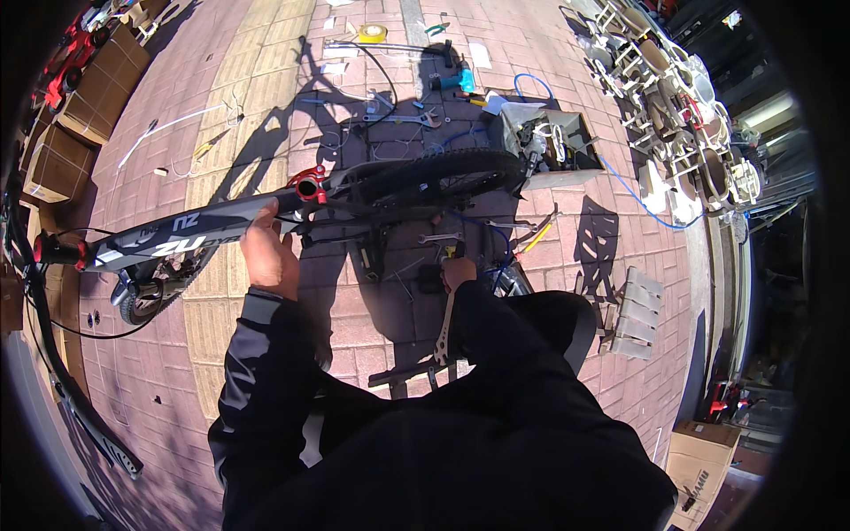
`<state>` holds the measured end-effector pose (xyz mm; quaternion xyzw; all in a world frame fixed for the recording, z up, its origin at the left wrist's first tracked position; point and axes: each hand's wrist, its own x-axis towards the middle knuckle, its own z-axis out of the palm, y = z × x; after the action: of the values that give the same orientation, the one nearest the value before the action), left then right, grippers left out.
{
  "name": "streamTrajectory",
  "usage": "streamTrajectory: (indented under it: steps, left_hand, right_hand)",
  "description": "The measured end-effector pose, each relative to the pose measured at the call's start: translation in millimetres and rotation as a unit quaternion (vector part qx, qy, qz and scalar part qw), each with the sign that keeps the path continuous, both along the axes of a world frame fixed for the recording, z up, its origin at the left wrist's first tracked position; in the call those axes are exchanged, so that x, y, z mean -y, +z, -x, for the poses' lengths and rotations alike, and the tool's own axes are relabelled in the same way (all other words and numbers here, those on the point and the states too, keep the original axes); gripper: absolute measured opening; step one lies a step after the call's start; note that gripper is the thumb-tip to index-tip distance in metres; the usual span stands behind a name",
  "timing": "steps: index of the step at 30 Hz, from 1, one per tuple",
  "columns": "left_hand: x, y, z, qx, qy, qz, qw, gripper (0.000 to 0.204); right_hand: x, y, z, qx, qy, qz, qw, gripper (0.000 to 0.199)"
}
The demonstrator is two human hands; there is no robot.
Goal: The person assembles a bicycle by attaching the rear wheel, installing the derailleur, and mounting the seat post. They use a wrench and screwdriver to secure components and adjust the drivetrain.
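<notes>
Bicycle frame (190,232), dark grey with white lettering, lies sideways across the brick paving (266,71), rear tyre (438,177) to the right, red seat clamp (310,184) near the middle. Left hand (270,252) rests on the frame tube just below the clamp, fingers curled over the tube in a loose grasp. Right hand (458,273) is low by the crank area, fingers closed, seemingly around a small dark tool; shadow makes it hard to tell. Wrenches (409,118), yellow tape roll (372,34), blue cable (531,84) and an open toolbox (553,146) lie scattered beyond. Cardboard boxes (62,150) stand at left.
</notes>
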<state>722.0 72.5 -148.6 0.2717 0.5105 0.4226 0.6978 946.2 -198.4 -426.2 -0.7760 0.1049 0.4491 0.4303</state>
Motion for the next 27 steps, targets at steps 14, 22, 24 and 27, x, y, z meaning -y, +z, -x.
streamTrajectory:
  steps: [14, 22, 24, 27]
  left_hand:
    - [-39, -11, 19, 0.11, 0.009, 0.112, 0.988, 0.02]
    - [-72, -13, 54, 0.136, 0.025, -0.001, 0.99, 0.027]
    - [-77, -18, 57, 0.136, 0.049, 0.008, 0.989, 0.026]
    - [-77, -31, 49, 0.178, 0.04, 0.016, 0.983, 0.027]
  right_hand:
    - [-11, -91, 27, 0.204, 0.256, 0.293, 0.898, 0.041]
    - [-9, -118, 25, 0.159, 0.281, 0.319, 0.891, 0.034]
    - [-6, -121, 25, 0.178, 0.282, 0.307, 0.891, 0.034]
    - [-10, -118, 26, 0.198, 0.337, 0.273, 0.879, 0.035]
